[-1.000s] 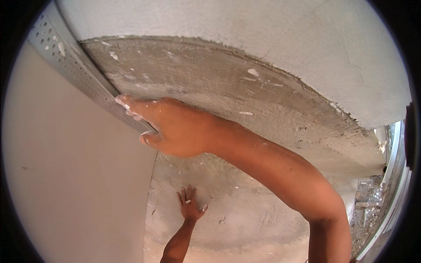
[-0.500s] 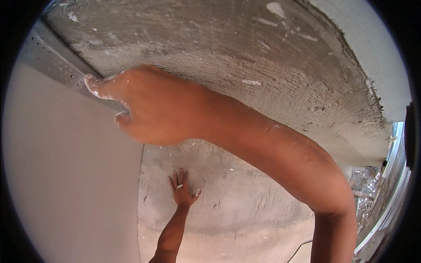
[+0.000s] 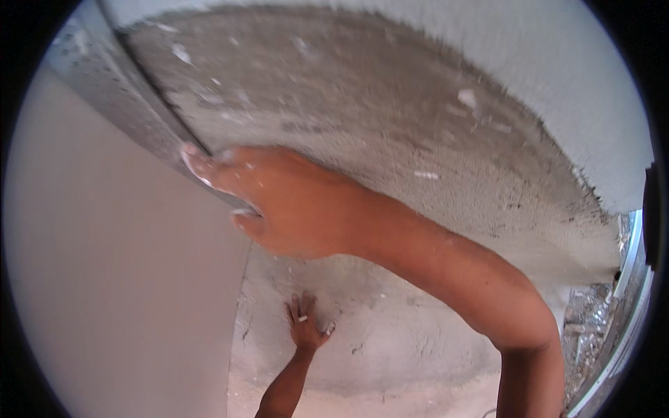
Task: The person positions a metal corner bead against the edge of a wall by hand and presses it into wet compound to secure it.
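My right hand [image 3: 293, 202] reaches across from the lower right and grips the edge of a long grey metal strip [image 3: 139, 104]. Pale dust coats its fingertips. The strip slants from the upper left down to that hand, between a smooth pale panel [image 3: 132, 265] and rough grey cement [image 3: 390, 125]. How far the fingers wrap behind the strip is hidden. Lower down, my left hand [image 3: 306, 327], with a ring on one finger, rests flat with fingers spread against a cracked plaster surface [image 3: 404, 334]. It holds nothing.
Beyond a ragged dark edge, a lighter grey surface [image 3: 543, 63] curves along the top and right. At the far right, rubble [image 3: 582, 327] shows beside pale bars [image 3: 610, 373]. The smooth panel fills the left side.
The view has tilted, so the whole scene sits lower and farther right. My right hand has shifted rightward with the strip, which slopes more steeply. My left hand stays flat on the plaster.
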The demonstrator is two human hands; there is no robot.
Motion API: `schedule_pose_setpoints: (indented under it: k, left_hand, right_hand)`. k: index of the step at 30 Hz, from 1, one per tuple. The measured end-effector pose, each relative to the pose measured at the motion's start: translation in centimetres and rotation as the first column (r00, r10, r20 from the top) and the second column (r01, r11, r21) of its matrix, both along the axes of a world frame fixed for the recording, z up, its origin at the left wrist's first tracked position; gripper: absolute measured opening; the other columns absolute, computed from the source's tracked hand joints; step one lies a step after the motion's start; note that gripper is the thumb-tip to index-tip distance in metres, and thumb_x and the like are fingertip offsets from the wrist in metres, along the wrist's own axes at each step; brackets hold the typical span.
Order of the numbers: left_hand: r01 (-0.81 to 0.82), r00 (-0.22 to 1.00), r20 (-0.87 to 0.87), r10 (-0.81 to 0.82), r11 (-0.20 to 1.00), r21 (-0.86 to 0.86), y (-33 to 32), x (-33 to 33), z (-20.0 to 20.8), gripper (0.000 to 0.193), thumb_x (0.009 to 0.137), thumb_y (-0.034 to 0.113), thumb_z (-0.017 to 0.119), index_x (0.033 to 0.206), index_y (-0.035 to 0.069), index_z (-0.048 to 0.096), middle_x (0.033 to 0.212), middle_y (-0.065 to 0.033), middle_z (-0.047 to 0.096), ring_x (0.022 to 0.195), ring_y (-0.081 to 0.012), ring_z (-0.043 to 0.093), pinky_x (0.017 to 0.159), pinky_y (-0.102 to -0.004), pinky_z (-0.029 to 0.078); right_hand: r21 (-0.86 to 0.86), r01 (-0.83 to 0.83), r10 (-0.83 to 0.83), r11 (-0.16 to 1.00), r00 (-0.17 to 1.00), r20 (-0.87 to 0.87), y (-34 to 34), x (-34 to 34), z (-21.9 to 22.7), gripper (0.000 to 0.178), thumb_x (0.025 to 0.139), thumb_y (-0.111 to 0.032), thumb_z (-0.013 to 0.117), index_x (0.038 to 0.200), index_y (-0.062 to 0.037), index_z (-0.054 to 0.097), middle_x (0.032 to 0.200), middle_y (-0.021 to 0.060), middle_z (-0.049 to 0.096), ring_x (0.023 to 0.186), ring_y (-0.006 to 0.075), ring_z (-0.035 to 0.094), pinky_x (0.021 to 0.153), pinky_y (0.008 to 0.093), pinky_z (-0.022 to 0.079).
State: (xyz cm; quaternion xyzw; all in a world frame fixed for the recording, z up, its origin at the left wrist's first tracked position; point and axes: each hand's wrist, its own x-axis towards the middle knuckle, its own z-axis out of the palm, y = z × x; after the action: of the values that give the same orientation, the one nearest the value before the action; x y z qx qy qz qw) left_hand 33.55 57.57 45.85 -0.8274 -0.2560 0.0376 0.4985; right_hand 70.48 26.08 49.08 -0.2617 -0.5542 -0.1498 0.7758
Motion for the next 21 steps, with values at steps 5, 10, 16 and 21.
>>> schedule_pose_setpoints:
  k: [5,10,16,21]
  left_hand:
    - [-0.029,0.999,-0.031,0.030,0.999,0.033,-0.4,-1.2,-0.3,0.103,0.071,0.058,0.079,0.153,0.014,0.036,0.168,-0.0106,0.021,0.155,-0.0406,0.010,0.126,-0.0614,0.001]
    - [0.003,1.000,0.007,-0.003,1.000,-0.009,-1.2,-1.0,-0.3,0.100,0.070,0.051,0.081,0.152,0.013,0.038,0.167,-0.0112,0.024,0.155,-0.0417,0.012,0.126,-0.0615,0.002]
    - [0.060,0.998,0.014,-0.060,0.998,0.000,-0.7,-0.9,0.1,0.103,0.067,0.049,0.084,0.152,0.013,0.037,0.166,-0.0114,0.025,0.155,-0.0413,0.013,0.126,-0.0613,0.003]
    - [0.057,0.998,0.037,-0.055,0.998,-0.041,-1.3,-0.1,-0.1,0.103,0.068,0.049,0.084,0.152,0.011,0.036,0.166,-0.0115,0.026,0.154,-0.0416,0.014,0.126,-0.0615,0.003]
  right_hand:
    - [0.008,-0.052,0.052,0.999,0.998,-0.019,-0.2,-0.9,-0.6,0.076,0.094,-0.004,0.059,0.161,-0.0143,0.026,0.155,0.0152,0.043,0.131,0.0346,0.055,0.116,0.0456,0.043]
    - [0.182,-0.042,0.043,0.982,0.999,-0.002,0.4,-0.9,-0.2,0.074,0.091,-0.001,0.058,0.159,-0.0008,0.026,0.152,0.0224,0.042,0.138,0.0378,0.046,0.115,0.0441,0.041]
    - [0.337,0.002,0.088,0.941,0.964,-0.253,-1.0,-1.7,2.3,0.046,0.088,-0.008,0.073,0.127,0.0121,0.060,0.115,0.0319,0.065,0.103,0.0408,0.069,0.087,0.0440,0.055]
    - [0.340,0.053,0.115,0.939,0.883,-0.455,-0.5,-2.2,3.7,0.035,0.086,-0.012,0.079,0.111,0.0102,0.065,0.086,0.0251,0.070,0.067,0.0366,0.070,0.060,0.0414,0.053]
